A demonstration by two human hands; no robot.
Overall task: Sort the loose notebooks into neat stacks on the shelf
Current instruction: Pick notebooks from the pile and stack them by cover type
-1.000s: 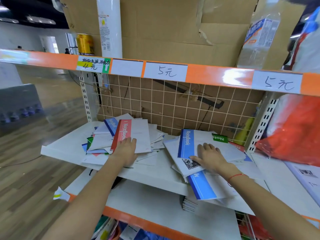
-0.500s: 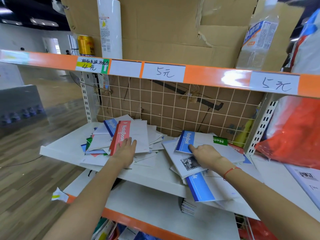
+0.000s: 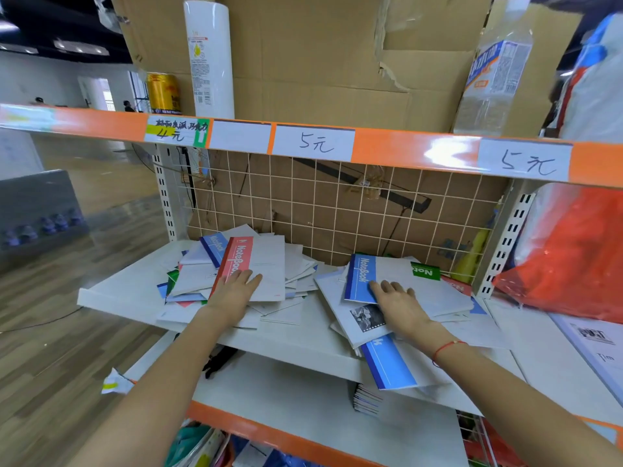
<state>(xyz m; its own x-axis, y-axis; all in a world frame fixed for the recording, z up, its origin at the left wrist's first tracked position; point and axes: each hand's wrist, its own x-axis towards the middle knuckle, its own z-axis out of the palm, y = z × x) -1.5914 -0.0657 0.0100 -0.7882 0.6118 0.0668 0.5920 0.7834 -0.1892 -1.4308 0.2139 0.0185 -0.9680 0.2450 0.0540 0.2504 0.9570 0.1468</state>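
Head view: on the white shelf (image 3: 135, 291), two loose heaps of notebooks lie before the wire grid back (image 3: 337, 210). The left hand (image 3: 236, 291) lies flat with straight fingers on the red-spined notebook (image 3: 256, 264), printed "NoteBook", topping the left heap toward the shelf's left end. The right hand (image 3: 397, 305) rests with its fingers spread on the blue-spined notebook (image 3: 362, 278), also printed "NoteBook", topping the right heap near the shelf's right end. Beside it a green-spined notebook (image 3: 425, 272) reads "Not", the rest hidden. Under the right hand a white notebook with a black-and-white photo (image 3: 367, 318) juts past the front edge, and another blue-spined one (image 3: 387, 365) overhangs further. A red string (image 3: 446, 348) circles the right wrist.

The orange rail (image 3: 404, 146) above carries paper tags: "4元" (image 3: 175, 133) at left, a blank one, then "5元" (image 3: 313, 143) and "5元" (image 3: 526, 161). Above stand a gold can (image 3: 163, 94), a white roll (image 3: 209, 59), torn cardboard (image 3: 320, 62) and a clear bottle (image 3: 495, 69). A red bag (image 3: 573, 251) hangs at right.
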